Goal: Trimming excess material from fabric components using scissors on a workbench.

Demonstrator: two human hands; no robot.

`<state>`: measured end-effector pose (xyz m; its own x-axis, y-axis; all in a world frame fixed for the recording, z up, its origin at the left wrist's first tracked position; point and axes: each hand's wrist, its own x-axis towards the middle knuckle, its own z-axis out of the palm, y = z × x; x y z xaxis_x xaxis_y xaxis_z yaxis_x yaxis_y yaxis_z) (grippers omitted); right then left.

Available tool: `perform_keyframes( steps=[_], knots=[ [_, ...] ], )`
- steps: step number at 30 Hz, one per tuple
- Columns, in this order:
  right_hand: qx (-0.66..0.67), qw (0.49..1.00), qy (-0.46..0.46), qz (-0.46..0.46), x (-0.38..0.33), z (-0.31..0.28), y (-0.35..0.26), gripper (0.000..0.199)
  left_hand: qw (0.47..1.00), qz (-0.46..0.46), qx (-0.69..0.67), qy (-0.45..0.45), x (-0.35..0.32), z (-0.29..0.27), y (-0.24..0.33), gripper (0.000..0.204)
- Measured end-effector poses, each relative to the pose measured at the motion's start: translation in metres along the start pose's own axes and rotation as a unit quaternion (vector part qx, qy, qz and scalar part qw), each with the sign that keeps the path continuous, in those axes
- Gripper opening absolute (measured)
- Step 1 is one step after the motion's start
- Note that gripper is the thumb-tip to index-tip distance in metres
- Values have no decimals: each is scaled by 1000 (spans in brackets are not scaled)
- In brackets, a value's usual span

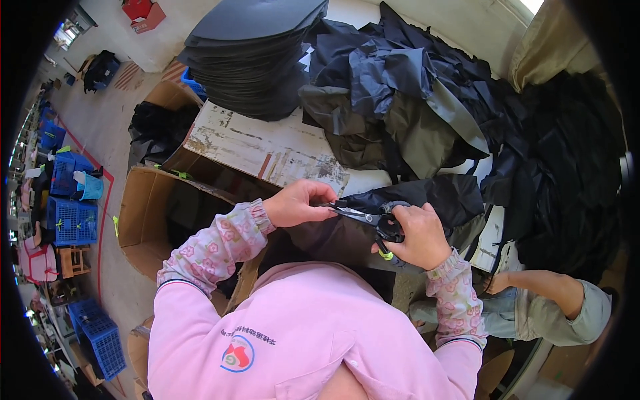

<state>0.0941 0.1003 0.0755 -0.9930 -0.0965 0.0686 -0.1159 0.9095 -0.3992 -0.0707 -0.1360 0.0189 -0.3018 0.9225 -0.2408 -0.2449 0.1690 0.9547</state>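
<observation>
The right hand (420, 237) grips scissors (373, 219), blades pointing to 9 o'clock; the left hand (297, 203) pinches black cloth (433, 193) at their tips. Fingers so near the blades risk a nick, I judge, or a stray cut. Open brown cartons (143, 213) stand at 9 o'clock of the worn table (260, 150), blue crates (73, 220) beyond.

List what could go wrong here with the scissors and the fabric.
1. The left hand pinches the black fabric right at the tips of the scissors, so a fingertip might get nicked.
2. The fabric lies bunched and folded under the blades, so a hidden layer could be cut too.
3. The right hand works at the edge of the table; loose fabric may slide into the cardboard box below.
</observation>
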Motion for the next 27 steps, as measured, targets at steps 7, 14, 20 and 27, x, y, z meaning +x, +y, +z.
perform_keyframes(
  steps=[7, 14, 20, 27],
  knots=[
    [-19, 998, -45, 28, -8, 6, 11, 48, 1000, 3, 31, -1, 1, -2, -1, 14],
    [221, 964, -35, 147, -23, 27, 39, 42, 973, 90, 213, 2, 2, -1, 2, 23],
    [316, 931, -71, 170, -29, 41, 39, 31, 870, 242, 430, 29, 12, 11, 5, 29],
    [367, 911, -77, 173, -32, 13, 35, 30, 970, 87, 213, -84, 21, 4, 2, 17]
  ],
)
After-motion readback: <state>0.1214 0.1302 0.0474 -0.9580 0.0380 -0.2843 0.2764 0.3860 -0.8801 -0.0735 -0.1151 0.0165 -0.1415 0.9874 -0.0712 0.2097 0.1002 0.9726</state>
